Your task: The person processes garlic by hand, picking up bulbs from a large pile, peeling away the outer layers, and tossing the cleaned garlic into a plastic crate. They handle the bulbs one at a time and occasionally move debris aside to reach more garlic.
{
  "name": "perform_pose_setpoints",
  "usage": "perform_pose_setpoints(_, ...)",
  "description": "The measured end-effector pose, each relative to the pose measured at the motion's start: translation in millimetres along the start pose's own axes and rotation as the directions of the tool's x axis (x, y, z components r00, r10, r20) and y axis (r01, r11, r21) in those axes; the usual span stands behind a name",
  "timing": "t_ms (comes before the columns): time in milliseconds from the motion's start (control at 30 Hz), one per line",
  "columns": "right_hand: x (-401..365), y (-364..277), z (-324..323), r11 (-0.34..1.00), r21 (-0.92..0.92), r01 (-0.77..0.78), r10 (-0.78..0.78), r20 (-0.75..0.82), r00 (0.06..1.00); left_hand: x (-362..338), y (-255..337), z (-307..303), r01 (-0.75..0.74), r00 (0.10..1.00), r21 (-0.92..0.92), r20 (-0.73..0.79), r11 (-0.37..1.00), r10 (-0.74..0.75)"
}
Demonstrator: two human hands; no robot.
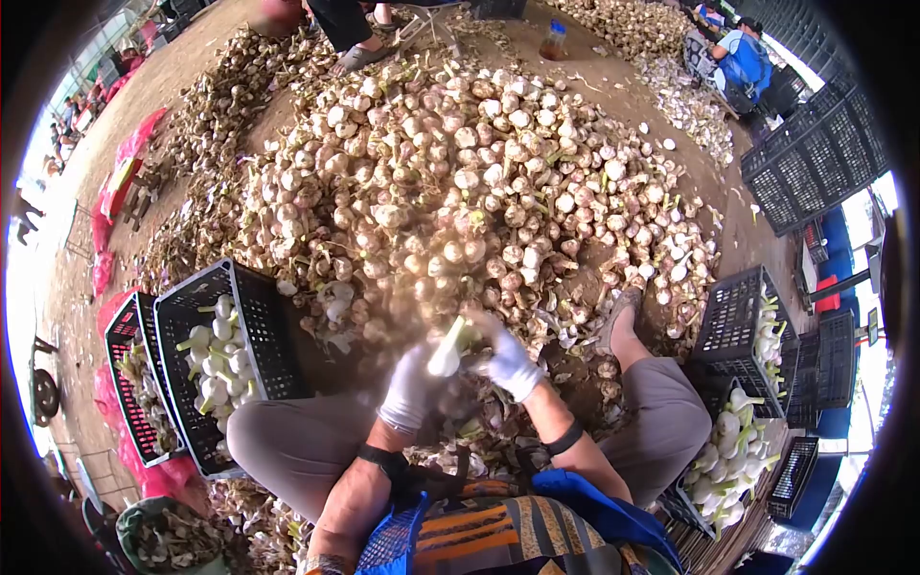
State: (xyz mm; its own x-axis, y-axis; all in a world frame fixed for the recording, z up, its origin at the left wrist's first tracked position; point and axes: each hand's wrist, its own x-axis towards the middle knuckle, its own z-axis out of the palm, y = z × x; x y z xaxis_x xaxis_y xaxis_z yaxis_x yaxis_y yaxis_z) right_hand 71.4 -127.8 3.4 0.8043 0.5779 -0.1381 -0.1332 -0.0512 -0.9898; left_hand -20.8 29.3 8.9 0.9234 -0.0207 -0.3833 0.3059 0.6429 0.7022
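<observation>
1. I sit on a brown earth floor point(594, 72) under a bright open-sided shelter, a broad garlic heap point(460, 182) spreading away in front of me.
2. My left hand point(410, 385), in a white glove, has its fingers closed round a cleaned garlic bulb point(446, 356), its green stem tilted up towards my right.
3. My right hand point(511, 364), gloved too, is close beside that stem; its fingertips blur, so I cannot tell whether they grip or hold anything.
4. Haze blurs my left glove and the nearest part of the heap.
5. At near left, a black plastic crate point(268, 331) holds white bulbs point(218, 356); the slatted crate point(120, 331) beyond it is partly hidden behind it.
6. At near right, more white bulbs fill another crate point(698, 513), partly covered by its load.
7. Far right, beside large black crates point(815, 158), a co-worker in blue point(747, 65) is too small to make out well.
8. At the far edge, a person's sandalled foot point(359, 57) shows, the body cut off above.
9. Any print on the blue-capped bottle point(554, 43) is too small for me to read.
</observation>
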Motion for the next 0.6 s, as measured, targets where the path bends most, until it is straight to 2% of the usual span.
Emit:
perform_pose_setpoints(33,-2,-12,-8,0.980,0.179,-0.084,0.090,-0.027,0.996,1,-2,0,-0.006,1.000,-0.005,-0.001,1.000,0.006)
perform_pose_setpoints(67,-10,-29,-11,0.979,0.179,-0.093,0.112,-0.096,0.989,2,-5,0,-0.037,0.996,0.005,-0.083,0.999,0.037)
perform_pose_setpoints(100,-12,-38,-13,0.995,0.078,-0.060,0.071,-0.146,0.987,3,-10,2,-0.060,0.985,0.016,-0.163,0.998,0.062)
perform_pose_setpoints(133,-10,-38,-10,0.984,0.169,-0.060,0.074,-0.078,0.994,0,1,18,-0.133,0.972,0.149,-0.174,0.980,0.158)
perform_pose_setpoints(167,-8,-39,-5,0.963,0.260,-0.062,0.068,-0.013,0.998,1,1,18,-0.131,0.986,0.206,-0.078,0.970,0.150)
perform_pose_setpoints(200,-13,-41,0,0.963,0.230,-0.142,0.162,-0.068,0.984,-1,0,20,-0.155,0.984,0.181,-0.058,0.971,0.168)
perform_pose_setpoints(233,-12,-41,3,0.963,0.228,-0.143,0.162,-0.068,0.984,-2,-1,21,-0.182,0.981,0.155,-0.041,0.971,0.190)
perform_pose_setpoints(300,-9,-40,11,0.842,0.492,-0.222,0.329,-0.142,0.934,0,-1,7,-0.075,0.989,-0.122,-0.138,0.990,0.057)
perform_pose_setpoints(333,-6,-17,10,0.711,0.684,-0.162,0.284,-0.069,0.956,4,-4,2,-0.195,0.971,-0.224,-0.184,0.955,0.155)
perform_pose_setpoints(367,-6,-11,12,0.711,0.682,-0.171,0.288,-0.060,0.956,9,-3,-1,-0.258,0.934,-0.224,-0.308,0.940,0.183)
perform_pose_setpoints(433,-8,-3,13,0.589,0.792,-0.158,0.315,-0.044,0.948,1,8,-4,-0.260,0.901,-0.185,-0.398,0.948,0.170)
perform_pose_setpoints(467,-6,0,12,0.584,0.800,-0.135,0.289,-0.050,0.956,-3,22,9,-0.310,0.873,-0.203,-0.448,0.929,0.194)
perform_pose_setpoints(500,-3,16,6,0.589,0.797,-0.134,0.292,-0.056,0.955,-4,24,8,-0.355,0.880,-0.250,-0.415,0.901,0.231)
perform_pose_setpoints(567,2,48,-6,0.801,0.592,-0.089,0.268,-0.222,0.938,-11,32,11,-0.341,0.928,-0.360,-0.275,0.868,0.251)
perform_pose_setpoints(600,2,53,-11,0.804,0.588,-0.088,0.269,-0.228,0.936,-14,36,15,-0.323,0.937,-0.382,-0.260,0.866,0.235)
